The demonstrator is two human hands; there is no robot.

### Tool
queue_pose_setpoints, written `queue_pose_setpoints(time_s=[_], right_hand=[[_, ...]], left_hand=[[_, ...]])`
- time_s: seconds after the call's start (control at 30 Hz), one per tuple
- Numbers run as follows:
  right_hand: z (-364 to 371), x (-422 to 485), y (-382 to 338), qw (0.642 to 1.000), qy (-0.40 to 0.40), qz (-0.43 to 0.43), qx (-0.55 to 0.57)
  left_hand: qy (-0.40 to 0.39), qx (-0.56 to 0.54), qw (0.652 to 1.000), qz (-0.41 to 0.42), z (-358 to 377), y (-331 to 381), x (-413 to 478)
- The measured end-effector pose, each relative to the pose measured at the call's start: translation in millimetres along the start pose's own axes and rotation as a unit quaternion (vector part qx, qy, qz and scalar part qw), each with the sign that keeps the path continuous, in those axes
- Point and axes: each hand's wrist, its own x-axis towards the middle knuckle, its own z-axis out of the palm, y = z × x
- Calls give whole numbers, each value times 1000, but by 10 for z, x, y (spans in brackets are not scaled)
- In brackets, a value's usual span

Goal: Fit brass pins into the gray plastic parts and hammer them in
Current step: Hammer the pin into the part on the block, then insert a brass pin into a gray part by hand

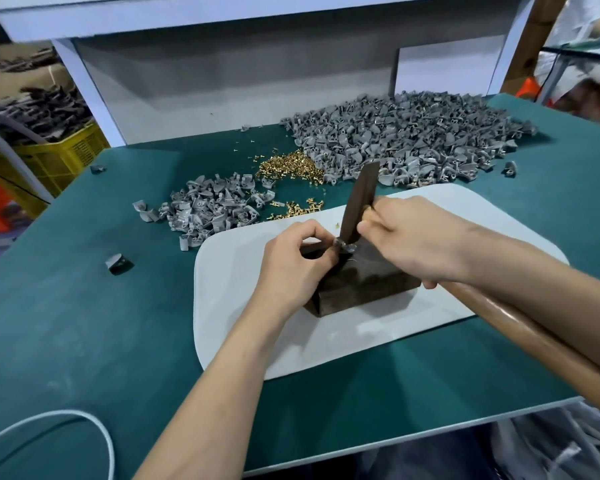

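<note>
A dark metal block [367, 289] stands on a white mat [243, 299] in the middle of the green table. My left hand [291, 261] pinches a gray plastic part [343, 244] on top of the block. My right hand [409, 237] grips a hammer close to its dark head [359, 199], which points up above the part; the wooden handle [520, 323] runs back under my right forearm. Loose brass pins [288, 166] lie in a heap behind the mat, more pins [298, 208] at the mat's far edge.
A big heap of gray parts [406, 133] fills the back right of the table. A smaller heap [211, 206] lies left of the pins. Single gray parts [118, 263] lie at the left. A white cable [94, 424] loops at the front left. A yellow crate [59, 154] stands beyond the left edge.
</note>
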Motion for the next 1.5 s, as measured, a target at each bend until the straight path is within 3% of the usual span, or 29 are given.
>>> queue_pose_setpoints(time_s=[0.2, 0.33, 0.47, 0.57, 0.63, 0.7, 0.77, 0.87, 0.93, 1.0, 1.17, 1.5], right_hand=[[-253, -25, -109, 997, 77, -19, 6], [-100, -39, -128, 998, -8, -13, -63], [-245, -1, -120, 998, 56, -26, -30], [-52, -22, -91, 995, 25, -42, -83], [-1, -14, -19, 998, 22, -40, -40], [-48, 79, 69, 993, 65, -20, 100], [-64, 193, 170, 955, 96, 6, 282], [-37, 380, 385, 845, 44, 65, 530], [-30, 473, 533, 762, -6, 106, 639], [15, 541, 679, 719, -33, 120, 684], [152, 685, 884, 692, -63, 121, 709], [312, 786, 1046, 722, -158, 103, 666]], left_hand=[[-2, 7, 1000, -10, -20, 30, 13], [-4, -8, 1000, 2, -20, 16, 0], [-5, -4, 1000, 1, -31, 22, 23], [-3, -12, 1000, 6, -31, 9, 16], [-4, -22, 1000, 8, -26, 10, 6], [1, -26, 1000, -1, -15, 11, 18], [6, -38, 999, -21, -8, 8, 19], [9, -87, 994, -68, 4, 17, -7], [9, -99, 992, -81, 3, 22, -4], [7, -103, 991, -87, -3, 35, 9], [9, -116, 988, -98, -7, 36, 14], [2, -75, 992, -101, -114, 80, -25]])
